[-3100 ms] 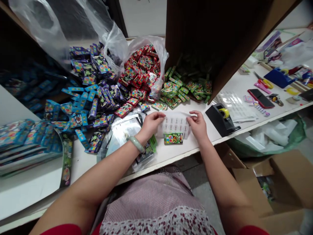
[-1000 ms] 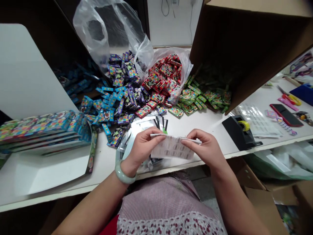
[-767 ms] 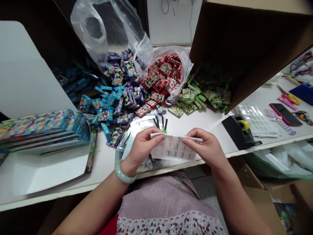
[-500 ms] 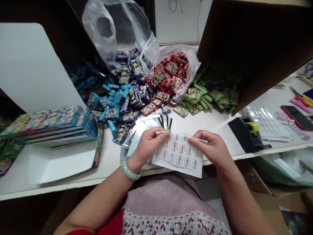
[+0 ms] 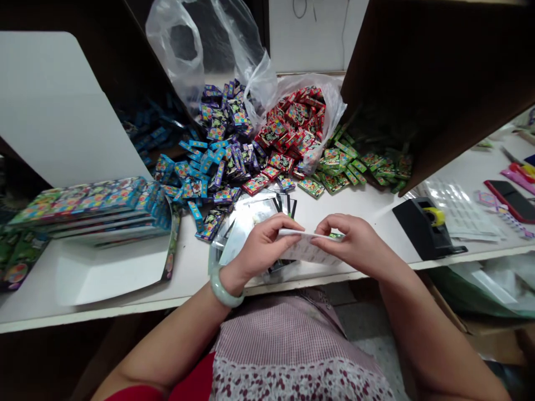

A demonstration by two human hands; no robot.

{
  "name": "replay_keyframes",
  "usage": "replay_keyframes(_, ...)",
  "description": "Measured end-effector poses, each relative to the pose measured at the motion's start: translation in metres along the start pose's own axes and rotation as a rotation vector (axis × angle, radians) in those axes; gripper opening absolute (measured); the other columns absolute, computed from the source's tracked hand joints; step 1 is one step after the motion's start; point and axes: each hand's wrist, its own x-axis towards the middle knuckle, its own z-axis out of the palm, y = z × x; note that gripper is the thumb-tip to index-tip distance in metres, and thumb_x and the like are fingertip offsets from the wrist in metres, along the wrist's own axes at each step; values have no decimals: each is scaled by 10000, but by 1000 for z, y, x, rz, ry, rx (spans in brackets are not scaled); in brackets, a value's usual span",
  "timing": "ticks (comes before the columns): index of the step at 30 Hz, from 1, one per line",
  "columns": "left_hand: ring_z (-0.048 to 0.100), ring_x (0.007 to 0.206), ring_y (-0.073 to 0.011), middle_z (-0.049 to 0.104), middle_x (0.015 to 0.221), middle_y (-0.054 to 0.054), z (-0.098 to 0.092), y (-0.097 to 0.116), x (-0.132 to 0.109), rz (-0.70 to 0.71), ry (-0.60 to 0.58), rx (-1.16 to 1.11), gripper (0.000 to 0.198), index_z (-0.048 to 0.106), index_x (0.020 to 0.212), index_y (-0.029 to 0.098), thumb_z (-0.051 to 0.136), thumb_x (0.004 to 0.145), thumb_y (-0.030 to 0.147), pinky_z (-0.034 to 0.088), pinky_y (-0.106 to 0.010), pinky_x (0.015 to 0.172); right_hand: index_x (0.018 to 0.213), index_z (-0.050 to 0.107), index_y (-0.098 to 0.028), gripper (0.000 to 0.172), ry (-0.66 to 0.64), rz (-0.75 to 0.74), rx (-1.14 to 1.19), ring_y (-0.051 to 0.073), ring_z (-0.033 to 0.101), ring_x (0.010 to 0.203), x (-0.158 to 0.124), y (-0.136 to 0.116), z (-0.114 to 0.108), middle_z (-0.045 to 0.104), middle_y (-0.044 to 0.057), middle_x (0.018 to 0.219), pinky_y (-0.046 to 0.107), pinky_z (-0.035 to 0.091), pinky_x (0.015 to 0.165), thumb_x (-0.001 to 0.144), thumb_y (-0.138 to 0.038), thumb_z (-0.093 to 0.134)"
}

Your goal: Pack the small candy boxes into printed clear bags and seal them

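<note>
Between both hands is a white sticker sheet [image 5: 311, 250], tilted so that its top edge faces me and its printed round labels barely show. My left hand [image 5: 265, 242], with a pale green bangle [image 5: 224, 289] at the wrist, pinches the sheet's left part between thumb and fingers. On the right side my right hand [image 5: 355, 242] pinches the same edge. Beneath and behind the sheet lie clear plastic sleeves [image 5: 251, 214] with black strips. Small blue boxes [image 5: 192, 186], purple boxes [image 5: 234, 161], red boxes [image 5: 280, 161] and green boxes [image 5: 334, 159] are heaped beyond my hands.
An open display carton [image 5: 112, 278] with rows of small boxes stands at the left. To the right are a black tape dispenser [image 5: 422, 228], clear label sheets [image 5: 455, 209] and a phone [image 5: 512, 197]. Large cardboard boxes [image 5: 434, 83] flank the heaps, and plastic bags [image 5: 254, 72] stand behind.
The sticker sheet has been tipped from nearly facing me to almost edge-on, hiding most of its labels. My hands have moved closer together. The view has shifted slightly.
</note>
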Motion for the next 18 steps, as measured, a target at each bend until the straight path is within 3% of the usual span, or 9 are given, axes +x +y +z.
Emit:
replay_keyframes(4,510,673,-131,566,706,-18,-1,1,0,-123,43,-12,176,660,737,160,638,820,314,419,-232,594,701,667,-209,215,-46,30,51,147,593,636,-1,-2,-2,672,11,695,245,420,569,860,-331,588)
replay_keyframes(11,515,648,-116,579,710,-1,4,-4,1,-189,91,-132,144,653,814,169,683,767,302,413,-219,590,696,690,-209,180,-40,106,67,142,592,620,-2,4,-2,681,4,679,233,424,545,824,-312,617)
replay_keyframes(18,435,557,-94,518,616,23,4,-4,2,-229,149,-94,178,596,688,164,645,757,321,360,-214,523,661,679,-191,210,-39,153,145,132,574,565,-4,11,2,659,-1,620,219,413,499,806,-338,635)
